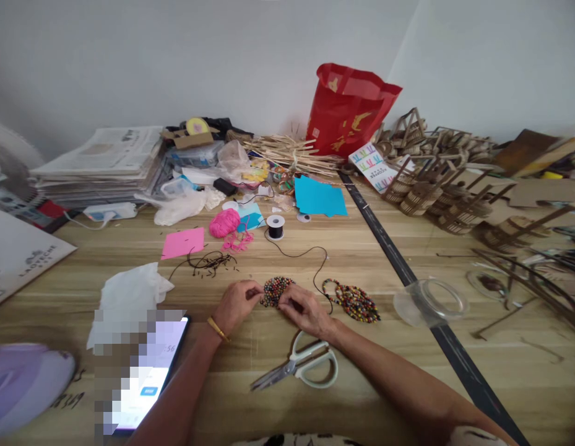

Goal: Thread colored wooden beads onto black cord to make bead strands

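My left hand [239,303], with a yellow bangle at its wrist, pinches its fingers at the left edge of a heap of multicoloured beads [276,287]. At the heap's right edge my right hand [306,310] has its fingers curled together. Whatever lies between the fingertips of either hand is too small to make out. A black cord [310,249] runs from a spool [275,228] down to beside my right wrist. Right of that wrist lies a looped string of beads [356,302]. Scissors [300,365] with pale handles rest just below my hands, blades pointing left.
A lit phone [164,365] lies by my left forearm. Short black cord pieces [210,263], pink yarn [224,223] and blue paper [320,196] are farther back. A clear plastic ring-shaped container [431,302] stands to the right, small woven baskets [419,192] and a red bag [350,111] behind.
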The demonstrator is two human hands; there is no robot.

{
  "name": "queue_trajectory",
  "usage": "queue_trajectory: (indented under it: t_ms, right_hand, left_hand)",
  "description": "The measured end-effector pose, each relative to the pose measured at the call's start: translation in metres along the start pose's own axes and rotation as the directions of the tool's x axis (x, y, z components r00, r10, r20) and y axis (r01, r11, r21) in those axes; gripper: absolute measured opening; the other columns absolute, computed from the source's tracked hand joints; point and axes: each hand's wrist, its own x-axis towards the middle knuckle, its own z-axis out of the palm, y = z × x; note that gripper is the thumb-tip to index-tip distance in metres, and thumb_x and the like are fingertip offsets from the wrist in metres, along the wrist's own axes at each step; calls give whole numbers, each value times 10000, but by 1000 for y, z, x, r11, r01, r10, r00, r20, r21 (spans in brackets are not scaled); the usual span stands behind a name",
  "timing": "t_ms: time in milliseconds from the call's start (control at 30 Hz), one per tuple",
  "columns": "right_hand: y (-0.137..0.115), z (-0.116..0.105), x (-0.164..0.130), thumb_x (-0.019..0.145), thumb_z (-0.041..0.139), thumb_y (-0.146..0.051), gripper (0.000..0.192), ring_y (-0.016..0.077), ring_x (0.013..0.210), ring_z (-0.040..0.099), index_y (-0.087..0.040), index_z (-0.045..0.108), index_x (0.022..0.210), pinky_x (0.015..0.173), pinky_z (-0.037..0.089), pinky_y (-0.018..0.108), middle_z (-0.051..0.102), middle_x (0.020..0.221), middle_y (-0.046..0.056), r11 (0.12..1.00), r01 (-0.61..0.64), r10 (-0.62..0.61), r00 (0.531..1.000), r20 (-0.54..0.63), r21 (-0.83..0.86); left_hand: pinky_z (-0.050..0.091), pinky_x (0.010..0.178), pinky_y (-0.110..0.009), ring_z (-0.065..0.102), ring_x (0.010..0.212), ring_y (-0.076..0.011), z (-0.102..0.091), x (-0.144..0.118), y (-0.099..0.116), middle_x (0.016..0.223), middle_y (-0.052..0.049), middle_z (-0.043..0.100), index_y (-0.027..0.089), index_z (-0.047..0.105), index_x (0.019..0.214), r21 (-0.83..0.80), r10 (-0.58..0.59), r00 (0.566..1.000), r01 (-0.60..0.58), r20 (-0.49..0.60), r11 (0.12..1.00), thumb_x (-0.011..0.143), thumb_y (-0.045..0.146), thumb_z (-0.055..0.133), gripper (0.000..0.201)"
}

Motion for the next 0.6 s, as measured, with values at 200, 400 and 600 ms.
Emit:
queue_trajectory:
  t_ms: [200,400,600]
  right_hand:
    - [1,1,-1,880,470,-218,129,128,636,476,-160,547,794,570,387,242,543,729,41,1000,-9,9,1000,-13,0]
    - [2,1,-1,883,465,-221,123,130,643,479,-161,534,802,582,391,245,539,732,39,1000,-16,17,998,-55,2]
    - [3,1,-1,888,465,-232,135,132,655,484,-161,537,798,588,394,244,542,739,40,1000,-15,15,997,-73,10]
  left_hand:
    - [459,593,-235,601,613,-149,-2,0,6,652,-44,680,127,659,682,-254,-45,999,46,9,966,687,239,623,118]
    - [460,581,-232,601,588,-138,1,2,9,643,-44,693,110,672,703,-464,-112,990,141,90,875,636,243,686,150]
    - [468,614,-242,617,630,-146,7,3,4,687,-48,712,115,694,739,-535,-102,988,149,117,831,624,242,701,171]
